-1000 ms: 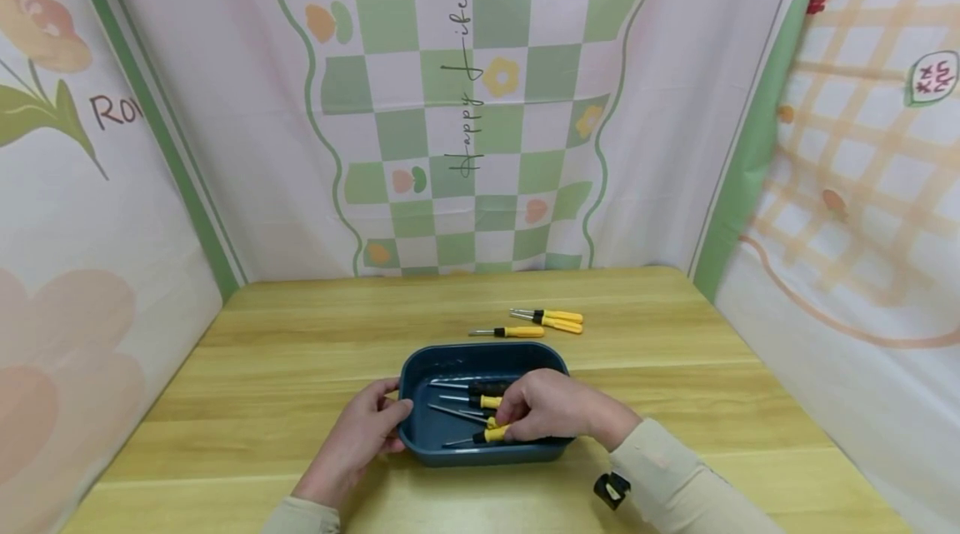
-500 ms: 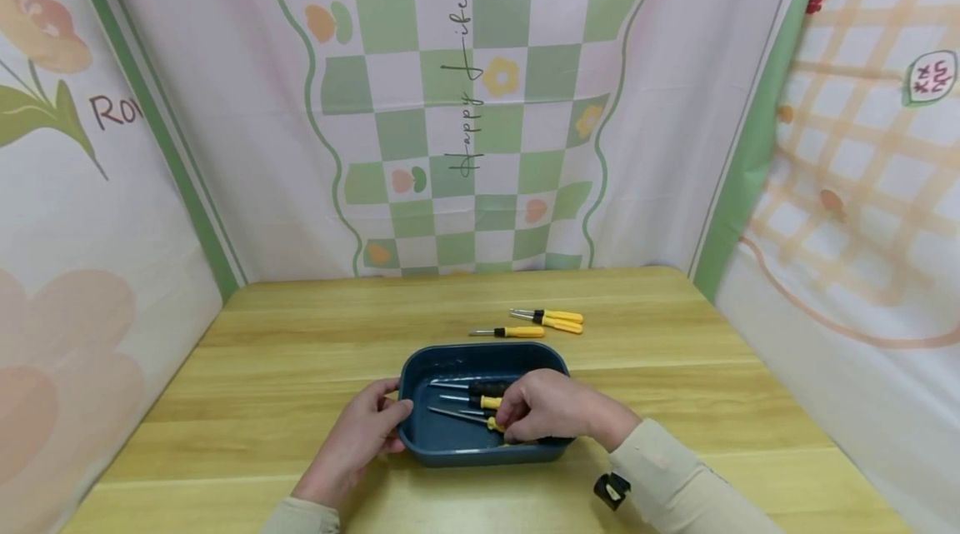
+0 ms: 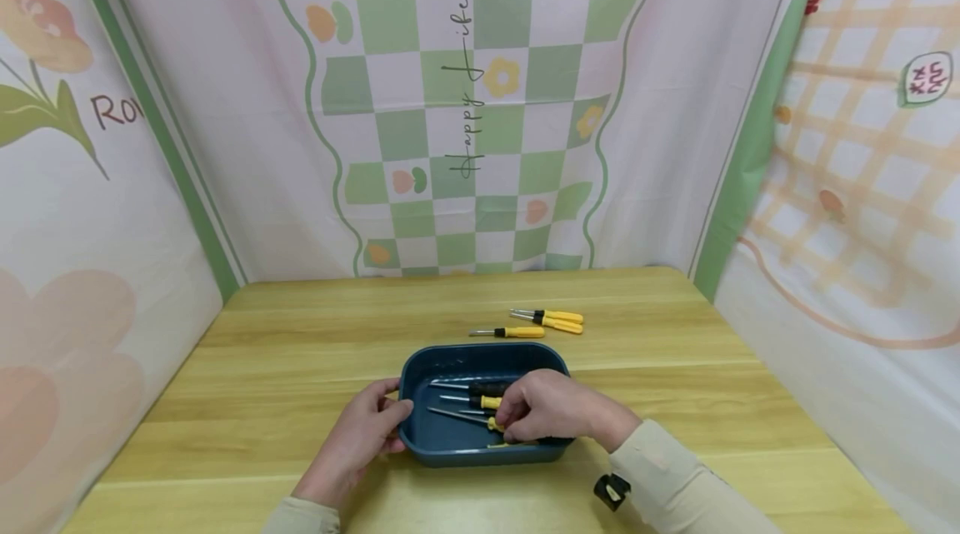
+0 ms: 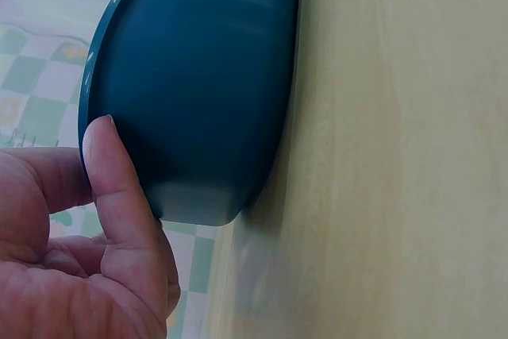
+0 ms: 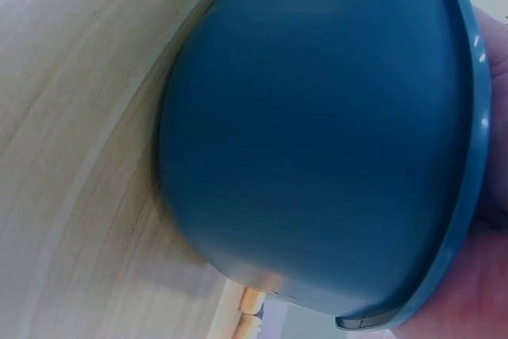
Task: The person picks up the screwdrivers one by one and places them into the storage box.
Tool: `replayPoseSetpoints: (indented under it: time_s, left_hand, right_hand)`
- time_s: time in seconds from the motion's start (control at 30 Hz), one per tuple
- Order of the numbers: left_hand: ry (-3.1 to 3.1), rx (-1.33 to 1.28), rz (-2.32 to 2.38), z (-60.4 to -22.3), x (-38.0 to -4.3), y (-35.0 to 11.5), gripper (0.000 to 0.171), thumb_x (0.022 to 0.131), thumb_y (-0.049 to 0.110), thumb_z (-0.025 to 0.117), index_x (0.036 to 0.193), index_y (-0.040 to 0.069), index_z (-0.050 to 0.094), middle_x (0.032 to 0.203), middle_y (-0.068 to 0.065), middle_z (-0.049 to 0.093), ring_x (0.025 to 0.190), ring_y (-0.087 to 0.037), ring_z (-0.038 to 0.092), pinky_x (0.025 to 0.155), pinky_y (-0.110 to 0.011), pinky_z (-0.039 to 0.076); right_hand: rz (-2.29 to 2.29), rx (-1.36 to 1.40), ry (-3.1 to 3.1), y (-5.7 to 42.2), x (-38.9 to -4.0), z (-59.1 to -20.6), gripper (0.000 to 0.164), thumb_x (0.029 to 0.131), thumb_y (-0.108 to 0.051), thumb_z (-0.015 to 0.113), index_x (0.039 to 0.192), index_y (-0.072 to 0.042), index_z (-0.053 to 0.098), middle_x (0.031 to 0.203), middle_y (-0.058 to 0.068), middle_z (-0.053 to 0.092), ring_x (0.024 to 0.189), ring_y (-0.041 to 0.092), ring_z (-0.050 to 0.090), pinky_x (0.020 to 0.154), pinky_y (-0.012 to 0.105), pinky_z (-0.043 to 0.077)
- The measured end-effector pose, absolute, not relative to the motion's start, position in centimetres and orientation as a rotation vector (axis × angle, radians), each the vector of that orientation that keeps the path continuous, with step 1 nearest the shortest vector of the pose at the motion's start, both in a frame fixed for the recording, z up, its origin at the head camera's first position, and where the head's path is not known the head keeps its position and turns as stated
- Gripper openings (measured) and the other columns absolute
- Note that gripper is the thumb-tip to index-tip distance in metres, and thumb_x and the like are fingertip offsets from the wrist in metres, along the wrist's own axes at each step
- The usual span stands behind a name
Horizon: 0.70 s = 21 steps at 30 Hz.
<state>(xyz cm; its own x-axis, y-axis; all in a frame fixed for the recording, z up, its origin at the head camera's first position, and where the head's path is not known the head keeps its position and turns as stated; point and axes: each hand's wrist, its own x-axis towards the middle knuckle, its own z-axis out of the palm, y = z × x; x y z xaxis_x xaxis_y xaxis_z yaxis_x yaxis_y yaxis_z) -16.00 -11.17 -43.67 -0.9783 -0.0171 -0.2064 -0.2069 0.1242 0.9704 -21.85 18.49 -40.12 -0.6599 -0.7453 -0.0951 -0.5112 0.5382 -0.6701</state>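
A dark blue tray [image 3: 442, 457] sits on the table with several screwdrivers in it. My left hand [image 3: 369, 417] grips its left end, thumb over the rim; the left wrist view shows the thumb [image 4: 111, 172] on the tray wall. My right hand [image 3: 543, 409] reaches in over the right end, fingers curled down at a yellow-handled screwdriver [image 3: 492, 425], whose handle they mostly hide. Behind lie another yellow-and-black screwdriver [image 3: 487, 402] and a black-handled screwdriver [image 3: 483, 388]. A thin yellow strip shows along the tray's near wall. In the right wrist view, the tray's outer wall hides the fingertips.
Behind the tray, one yellow-handled screwdriver [image 3: 517, 332] lies alone, and a pair of yellow-handled screwdrivers [image 3: 555, 319] lies farther back. A black clip-like object [image 3: 611, 490] is by the right sleeve. Patterned cloth walls [image 3: 480, 209] enclose the wooden table [image 3: 285, 351].
The nearest screwdriver, earlier seen with its shaft pointing left, has dropped out of sight except for a yellow strip at the near wall. Both hands stay in almost the same place.
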Motion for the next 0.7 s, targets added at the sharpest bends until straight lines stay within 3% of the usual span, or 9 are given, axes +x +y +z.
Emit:
replayPoseSetpoints:
  time_s: [0.27, 0.53, 0.7]
  left_hand:
    - [2.237, -0.227, 1.977, -43.7, -16.0, -11.19, 0.049, 0.101, 0.012, 0.064, 0.146, -0.001, 0.052, 0.101, -0.012, 0.055, 0.069, -0.02, 0.06, 0.056, -0.026, 0.056]
    - [2.242, -0.233, 1.966, -43.63, -15.98, -11.18, 0.048, 0.102, 0.013, 0.063, 0.146, -0.001, 0.052, 0.102, -0.012, 0.055, 0.069, -0.02, 0.06, 0.056, -0.027, 0.056]
    - [2.237, -0.229, 1.963, -43.51, -15.95, -11.2, 0.049, 0.102, 0.013, 0.063, 0.147, -0.001, 0.051, 0.103, -0.013, 0.055, 0.07, -0.02, 0.06, 0.057, -0.026, 0.057]
  right_hand:
    - [-0.884, -1.059, 2.406, 18.58, -22.01, -40.16, 0.012, 0.09, -0.021, 0.081, 0.101, -0.019, 0.08, 0.089, -0.017, 0.073, 0.079, -0.002, 0.065, 0.076, 0.02, 0.056]
    - [-0.948, -1.037, 2.39, 18.84, -22.23, -39.82, 0.021, 0.091, -0.023, 0.081, 0.111, -0.017, 0.078, 0.101, -0.006, 0.076, 0.087, 0.003, 0.066, 0.08, 0.021, 0.057]
    - [-0.958, -1.033, 2.418, 19.21, -22.46, -39.53, 0.025, 0.092, -0.026, 0.079, 0.115, -0.018, 0.077, 0.11, -0.006, 0.075, 0.094, 0.006, 0.067, 0.083, 0.024, 0.057]
